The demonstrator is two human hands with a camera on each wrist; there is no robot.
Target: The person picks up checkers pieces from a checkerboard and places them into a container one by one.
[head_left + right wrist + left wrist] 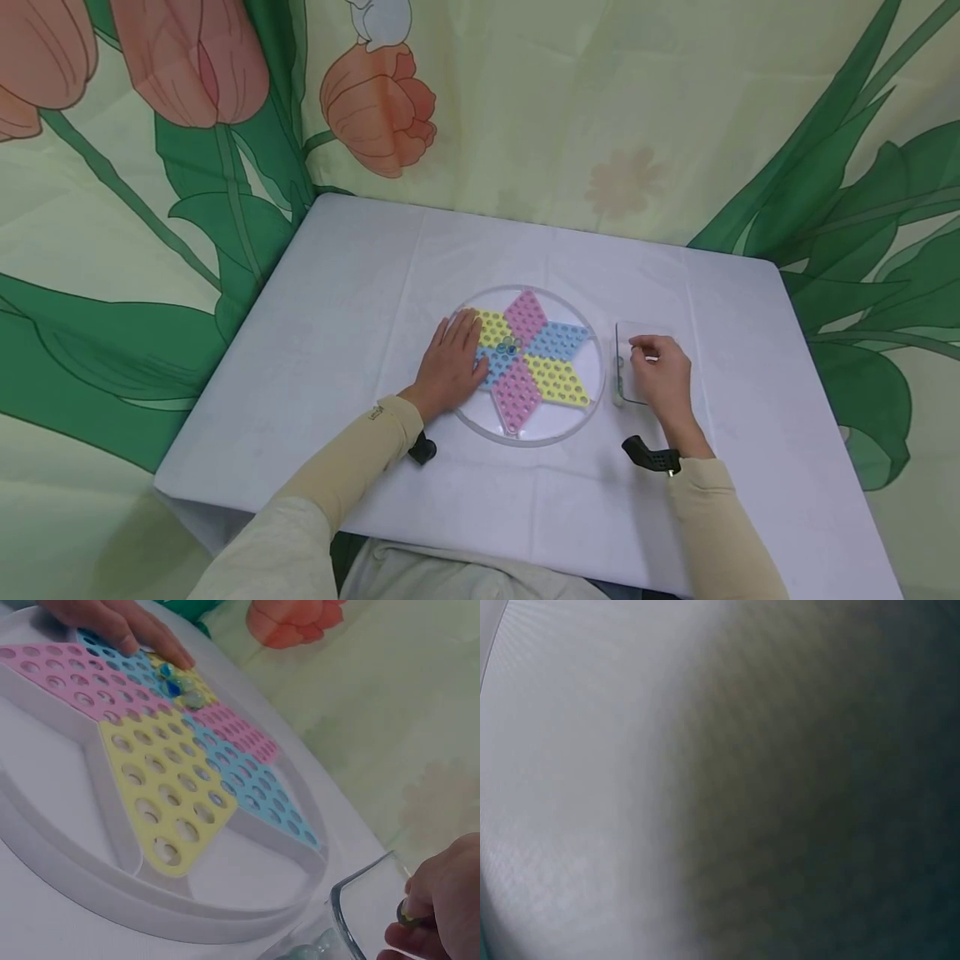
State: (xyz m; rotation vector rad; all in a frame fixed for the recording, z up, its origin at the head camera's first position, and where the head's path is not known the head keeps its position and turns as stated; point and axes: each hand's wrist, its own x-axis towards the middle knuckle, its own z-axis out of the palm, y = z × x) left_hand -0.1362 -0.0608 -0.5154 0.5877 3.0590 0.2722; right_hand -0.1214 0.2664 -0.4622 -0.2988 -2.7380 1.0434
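A round white Chinese checkers board (558, 423) carries a star of pink, blue and yellow perforated diamonds. Several glass marbles (180, 688) sit together around the star's middle. My left hand (450, 367) rests with extended fingers on the board's left side, over part of a yellow and a blue diamond. To the right of the board, my right hand (663, 375) pinches one dark marble (407, 913) between thumb and finger. That hand is over a clear box (341, 919), where more marbles (315, 947) lie. The left wrist view is mostly blurred and dark.
A white cloth covers the table (337, 333). Behind it hangs a curtain (525, 108) printed with tulips and leaves. Black wrist cameras (648, 457) are on both wrists, close above the cloth.
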